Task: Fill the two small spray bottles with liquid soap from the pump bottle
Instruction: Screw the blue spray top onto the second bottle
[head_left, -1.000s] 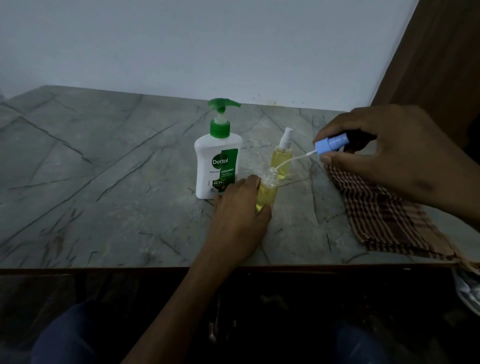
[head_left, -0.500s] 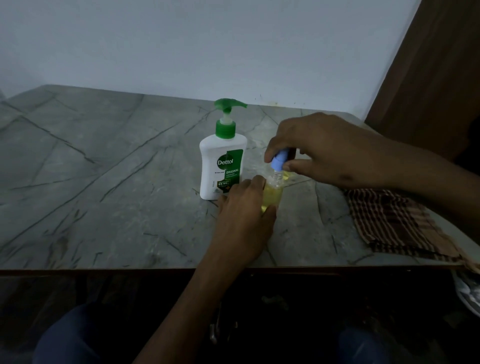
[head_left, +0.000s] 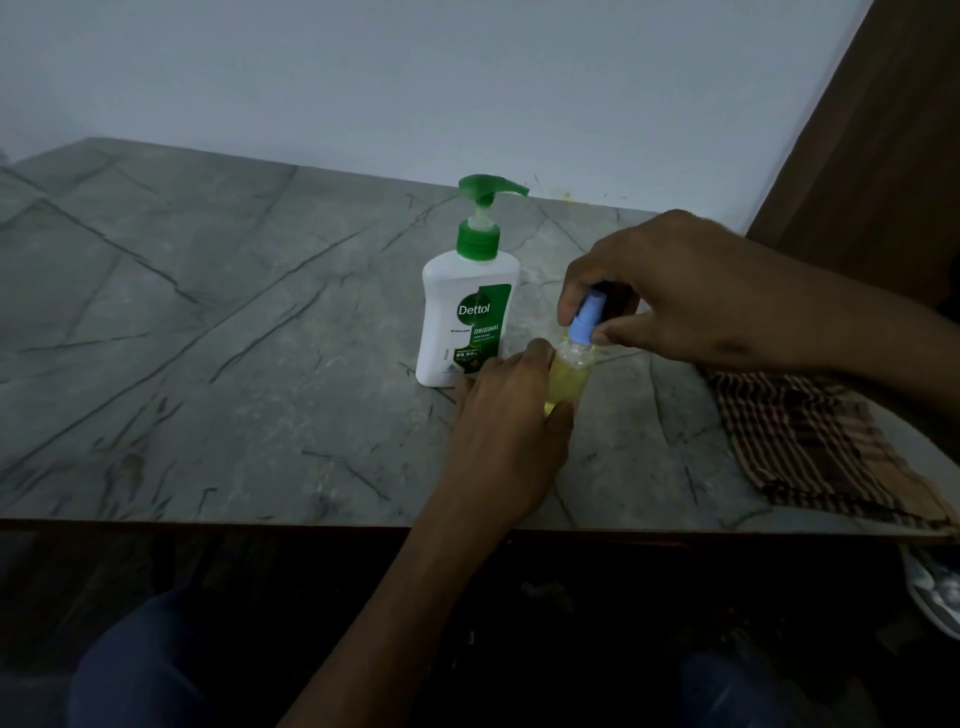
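Yellow soap fills the small spray bottle (head_left: 566, 379), gripped near the tabletop's (head_left: 208, 364) front edge by the left hand (head_left: 511, 441); light, slick plastic is judged. Its blue cap (head_left: 584, 318) is pinched by the right hand (head_left: 670, 291).

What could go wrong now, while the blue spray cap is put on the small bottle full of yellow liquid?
1. The blue spray cap sits tilted on the neck; it may cross-thread and leak.
2. The small bottle looks nearly full, so a tight grip from the left hand could push soap out before it is sealed.
3. The pump bottle stands right beside that hand; a twist by the right hand might jolt it over.
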